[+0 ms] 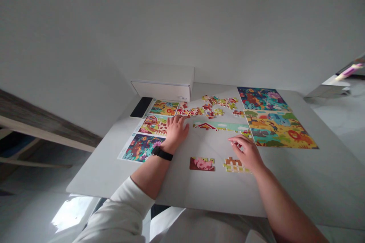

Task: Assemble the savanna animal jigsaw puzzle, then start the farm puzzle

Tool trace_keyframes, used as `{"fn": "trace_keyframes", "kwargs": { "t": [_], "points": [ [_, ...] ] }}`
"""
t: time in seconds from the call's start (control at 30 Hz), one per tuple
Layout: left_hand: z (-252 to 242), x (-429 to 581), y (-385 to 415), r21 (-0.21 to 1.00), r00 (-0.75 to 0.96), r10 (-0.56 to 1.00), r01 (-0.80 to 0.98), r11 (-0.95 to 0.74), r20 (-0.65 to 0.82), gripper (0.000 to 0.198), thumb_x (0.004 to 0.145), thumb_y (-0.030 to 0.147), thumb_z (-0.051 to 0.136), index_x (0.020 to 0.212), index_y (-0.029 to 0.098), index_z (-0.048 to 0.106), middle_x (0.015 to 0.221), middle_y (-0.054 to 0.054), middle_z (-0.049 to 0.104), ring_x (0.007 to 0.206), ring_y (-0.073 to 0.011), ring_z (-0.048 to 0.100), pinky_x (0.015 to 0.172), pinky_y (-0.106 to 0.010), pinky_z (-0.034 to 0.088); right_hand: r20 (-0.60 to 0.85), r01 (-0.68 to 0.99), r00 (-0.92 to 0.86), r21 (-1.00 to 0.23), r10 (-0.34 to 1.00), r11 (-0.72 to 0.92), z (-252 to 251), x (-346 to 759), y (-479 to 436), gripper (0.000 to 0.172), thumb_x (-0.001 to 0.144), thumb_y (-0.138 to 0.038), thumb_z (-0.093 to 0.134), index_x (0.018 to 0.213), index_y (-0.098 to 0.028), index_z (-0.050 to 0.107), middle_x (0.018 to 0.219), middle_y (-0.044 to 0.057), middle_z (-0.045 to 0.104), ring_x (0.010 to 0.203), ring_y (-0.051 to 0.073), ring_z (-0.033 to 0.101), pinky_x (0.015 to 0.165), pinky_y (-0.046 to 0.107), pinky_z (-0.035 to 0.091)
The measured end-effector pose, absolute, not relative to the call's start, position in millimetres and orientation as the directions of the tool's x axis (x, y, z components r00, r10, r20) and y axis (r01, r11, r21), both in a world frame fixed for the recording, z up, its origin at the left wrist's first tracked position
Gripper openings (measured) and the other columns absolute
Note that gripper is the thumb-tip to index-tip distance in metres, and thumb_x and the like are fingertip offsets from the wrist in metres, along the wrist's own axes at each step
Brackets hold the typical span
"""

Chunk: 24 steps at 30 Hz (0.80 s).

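My left hand [176, 133], with a black watch [162, 153] on its wrist, lies palm down with its fingers stretched apart. Its fingertips are at the near edge of the loose jigsaw pieces [196, 111] and partly cover the reference sheet [154, 124]. Over the table to the right hovers my right hand [247, 153], fingers loosely bent and apart, with nothing visible in them. Just beyond it runs a joined puzzle strip [225, 126] showing a red roof and sky. Nearer me lie a joined pig section [202, 164] and a fence section [234, 164], the latter partly hidden by my right hand.
Two finished-looking puzzle pictures, a dark one [262, 98] and a yellow animal scene [281, 129], lie at the right. A white box [165, 85] stands at the back left against the wall, with a black phone [142, 107] before it. More loose pieces [219, 101] are behind the strip.
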<state>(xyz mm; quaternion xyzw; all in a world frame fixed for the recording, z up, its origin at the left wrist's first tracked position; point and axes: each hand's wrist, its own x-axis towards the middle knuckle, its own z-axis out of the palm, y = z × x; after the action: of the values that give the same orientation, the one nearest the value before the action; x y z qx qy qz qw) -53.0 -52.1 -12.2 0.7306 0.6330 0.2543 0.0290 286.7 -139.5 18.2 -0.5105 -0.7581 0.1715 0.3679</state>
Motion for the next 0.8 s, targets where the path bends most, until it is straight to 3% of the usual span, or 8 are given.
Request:
{"fn": "trace_keyframes", "kwargs": {
  "t": [0.1,0.2,0.5,0.8],
  "points": [
    [-17.3,-48.7,-50.6,0.328,0.091,0.950,0.925,-0.192,0.300,0.049,0.102,0.045,0.065,0.149,0.032,0.065,0.158,-0.014,0.060,0.149,-0.0427,0.049,0.130,-0.078,0.021,0.382,0.638,-0.221,-0.639,0.897,0.430,18.0,285.8,-140.8,0.024,0.104,-0.026,0.057,0.118,-0.028,0.076,0.108,0.008,0.079,0.089,0.024,0.075,0.079,0.039,0.063],
    [-19.8,-46.5,-51.8,0.307,0.070,0.957,0.938,-0.159,0.280,0.056,0.102,0.058,0.064,0.153,0.035,0.063,0.164,-0.015,0.055,0.154,-0.0464,0.042,0.128,-0.084,0.012,0.369,0.646,-0.220,-0.638,0.903,0.418,16.6,285.2,-141.6,0.029,0.103,-0.026,0.057,0.128,-0.029,0.073,0.108,0.007,0.079,0.088,0.023,0.075,0.082,0.038,0.063],
    [-15.9,-45.0,-51.9,0.312,0.043,0.969,0.943,-0.121,0.244,0.055,0.104,0.060,0.059,0.154,0.038,0.063,0.164,-0.015,0.053,0.154,-0.0448,0.041,0.127,-0.085,0.014,0.351,0.674,-0.188,-0.633,0.917,0.380,12.3,283.2,-138.4,0.034,0.099,-0.026,0.058,0.130,-0.028,0.072,0.105,0.006,0.081,0.084,0.022,0.076,0.083,0.039,0.064],
    [-12.1,-45.6,-53.9,0.313,0.045,0.969,0.942,-0.122,0.243,0.043,0.105,0.052,0.060,0.139,0.027,0.069,0.159,-0.019,0.058,0.151,-0.0433,0.047,0.128,-0.082,0.019,0.352,0.677,-0.170,-0.637,0.921,0.369,8.5,282.9,-136.4,0.034,0.099,-0.026,0.058,0.130,-0.027,0.072,0.104,0.006,0.082,0.083,0.021,0.076,0.081,0.037,0.062]
  ]
}}
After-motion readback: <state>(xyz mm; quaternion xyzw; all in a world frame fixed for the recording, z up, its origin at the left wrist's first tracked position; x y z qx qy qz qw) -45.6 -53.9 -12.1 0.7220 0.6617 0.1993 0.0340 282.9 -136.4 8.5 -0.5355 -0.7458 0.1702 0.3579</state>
